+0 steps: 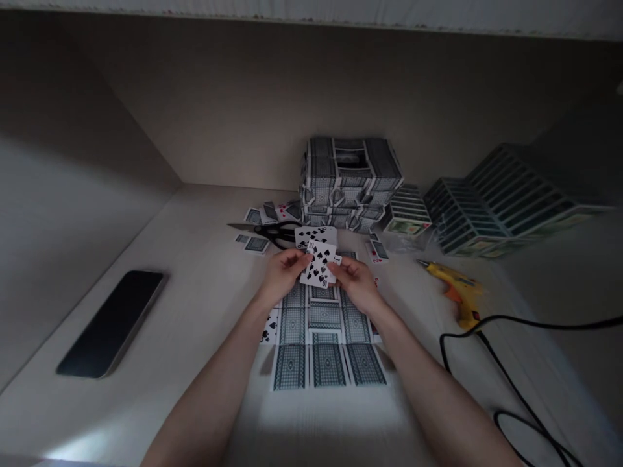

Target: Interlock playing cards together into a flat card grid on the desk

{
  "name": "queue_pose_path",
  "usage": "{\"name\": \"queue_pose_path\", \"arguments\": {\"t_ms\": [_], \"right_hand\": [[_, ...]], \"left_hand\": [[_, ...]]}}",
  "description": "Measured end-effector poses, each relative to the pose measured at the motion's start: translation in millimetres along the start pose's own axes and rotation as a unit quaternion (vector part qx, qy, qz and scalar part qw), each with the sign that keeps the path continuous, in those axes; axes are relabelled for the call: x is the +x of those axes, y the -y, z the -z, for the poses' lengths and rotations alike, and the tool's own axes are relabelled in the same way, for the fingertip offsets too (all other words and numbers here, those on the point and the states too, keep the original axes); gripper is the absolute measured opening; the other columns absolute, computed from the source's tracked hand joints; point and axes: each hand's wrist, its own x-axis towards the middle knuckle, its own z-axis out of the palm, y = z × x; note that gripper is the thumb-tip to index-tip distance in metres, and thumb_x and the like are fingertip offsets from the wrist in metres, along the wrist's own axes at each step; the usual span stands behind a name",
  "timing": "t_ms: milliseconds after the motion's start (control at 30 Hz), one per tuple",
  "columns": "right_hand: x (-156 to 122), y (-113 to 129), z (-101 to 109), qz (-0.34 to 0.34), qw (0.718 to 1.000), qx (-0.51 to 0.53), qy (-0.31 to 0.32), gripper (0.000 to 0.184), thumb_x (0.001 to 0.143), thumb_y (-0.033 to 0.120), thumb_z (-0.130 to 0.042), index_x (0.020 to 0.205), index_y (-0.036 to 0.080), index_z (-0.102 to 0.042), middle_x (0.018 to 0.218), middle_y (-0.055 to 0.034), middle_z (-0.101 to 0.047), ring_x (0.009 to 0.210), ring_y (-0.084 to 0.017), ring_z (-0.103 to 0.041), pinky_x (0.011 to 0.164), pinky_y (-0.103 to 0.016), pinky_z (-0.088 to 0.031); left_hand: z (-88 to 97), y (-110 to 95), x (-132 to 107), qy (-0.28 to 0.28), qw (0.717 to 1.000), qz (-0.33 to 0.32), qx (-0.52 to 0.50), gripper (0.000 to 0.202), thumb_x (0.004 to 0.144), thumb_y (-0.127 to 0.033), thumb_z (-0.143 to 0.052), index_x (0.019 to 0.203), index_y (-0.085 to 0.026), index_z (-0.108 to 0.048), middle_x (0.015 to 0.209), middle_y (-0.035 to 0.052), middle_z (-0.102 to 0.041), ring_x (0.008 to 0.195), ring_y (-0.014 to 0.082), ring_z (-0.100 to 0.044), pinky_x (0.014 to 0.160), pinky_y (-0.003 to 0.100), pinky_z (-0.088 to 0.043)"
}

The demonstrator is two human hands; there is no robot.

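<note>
My left hand [285,272] and my right hand [357,282] meet over the middle of the table, both pinching a small fan of playing cards [320,259] held face up; a ten of spades is on top and a jack shows behind it. Directly beneath my hands lies a flat sheet of face-down cards [324,340] joined edge to edge in rows. Behind the fan stands a box-like structure built of cards [350,181].
Black scissors [272,232] and loose cards [256,243] lie at the back left. A dark phone [111,324] rests at the left. A yellow glue gun [457,292] with a black cord [491,350] lies at the right. Card-built ribbed pieces [501,201] stand at the back right.
</note>
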Motion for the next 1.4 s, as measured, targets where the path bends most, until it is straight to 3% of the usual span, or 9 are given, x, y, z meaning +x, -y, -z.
{"name": "queue_pose_path", "arguments": {"t_ms": [167, 400, 733, 867, 1033, 1100, 1333, 1400], "right_hand": [[-0.6, 0.2, -0.7, 0.002, 1.000, -0.008, -0.004, 0.028, 0.067, 0.043, -0.070, 0.078, 0.018, -0.067, 0.067, -0.0004, -0.069, 0.055, -0.013, -0.058, 0.054, -0.026, -0.050], [-2.4, 2.9, -1.4, -0.005, 1.000, 0.013, 0.010, 0.031, 0.067, 0.044, -0.068, 0.087, 0.020, -0.068, 0.086, -0.0032, -0.072, 0.073, -0.018, -0.065, 0.063, -0.032, -0.054], [-3.4, -5.4, -6.4, 0.097, 0.991, -0.085, -0.044, 0.023, 0.077, 0.041, -0.058, 0.086, 0.021, -0.063, 0.077, -0.0030, -0.070, 0.069, -0.017, -0.063, 0.064, -0.030, -0.051], [-6.8, -8.8, -7.6, 0.159, 0.953, -0.229, -0.114, 0.020, 0.082, 0.036, -0.049, 0.078, 0.020, -0.060, 0.063, -0.0012, -0.063, 0.057, -0.015, -0.057, 0.057, -0.026, -0.045], [-17.7, -5.0, -15.4, 0.213, 0.853, -0.412, -0.241, 0.021, 0.084, 0.028, -0.042, 0.076, 0.018, -0.059, 0.060, -0.0031, -0.061, 0.051, -0.015, -0.054, 0.048, -0.025, -0.036], [-20.5, -3.7, -17.6, 0.220, 0.830, -0.439, -0.264, 0.022, 0.085, 0.027, -0.041, 0.078, 0.018, -0.059, 0.062, -0.0043, -0.063, 0.052, -0.016, -0.056, 0.047, -0.025, -0.036], [-20.9, -0.2, -17.9, 0.255, 0.849, -0.399, -0.235, 0.032, 0.084, 0.026, -0.044, 0.112, 0.017, -0.055, 0.083, -0.0065, -0.070, 0.069, -0.018, -0.065, 0.059, -0.028, -0.048], [-20.2, 0.0, -17.0, 0.267, 0.849, -0.392, -0.233, 0.031, 0.084, 0.026, -0.045, 0.112, 0.018, -0.056, 0.090, -0.0072, -0.070, 0.075, -0.019, -0.066, 0.064, -0.030, -0.050]], "left_hand": [[-1.9, 0.4, -0.3, -0.001, 1.000, -0.008, 0.010, 0.031, 0.072, -0.043, -0.063, 0.061, -0.015, -0.055, 0.054, -0.0039, -0.047, 0.052, 0.0076, -0.040, 0.049, 0.020, -0.031], [-4.6, 2.0, -3.3, -0.061, 0.991, -0.071, 0.094, 0.027, 0.079, -0.038, -0.057, 0.063, -0.016, -0.053, 0.055, -0.0042, -0.048, 0.051, 0.0079, -0.042, 0.048, 0.020, -0.032], [-5.0, -5.4, -14.8, -0.093, 0.930, -0.227, 0.274, 0.019, 0.084, -0.031, -0.053, 0.072, -0.017, -0.058, 0.065, -0.0004, -0.062, 0.061, 0.0109, -0.056, 0.059, 0.022, -0.041], [-9.8, -6.5, -19.0, -0.081, 0.897, -0.280, 0.333, 0.018, 0.086, -0.028, -0.051, 0.072, -0.017, -0.054, 0.066, 0.0005, -0.061, 0.062, 0.0119, -0.056, 0.059, 0.023, -0.040], [-19.9, -8.1, -27.3, -0.039, 0.860, -0.337, 0.380, 0.017, 0.088, -0.024, -0.047, 0.072, -0.018, -0.051, 0.067, 0.0020, -0.060, 0.064, 0.0130, -0.055, 0.061, 0.024, -0.040], [-22.7, -7.9, -30.2, -0.018, 0.849, -0.350, 0.395, 0.019, 0.088, -0.024, -0.046, 0.070, -0.019, -0.050, 0.065, 0.0016, -0.057, 0.064, 0.0131, -0.055, 0.060, 0.025, -0.039], [-20.4, -2.0, -28.4, -0.064, 0.862, -0.315, 0.393, 0.014, 0.089, -0.021, -0.044, 0.077, -0.018, -0.051, 0.066, 0.0020, -0.058, 0.063, 0.0139, -0.055, 0.057, 0.025, -0.035], [-19.3, -0.4, -27.1, -0.070, 0.864, -0.310, 0.390, 0.014, 0.088, -0.021, -0.044, 0.077, -0.018, -0.051, 0.067, 0.0020, -0.058, 0.064, 0.0138, -0.056, 0.058, 0.025, -0.036]]}}
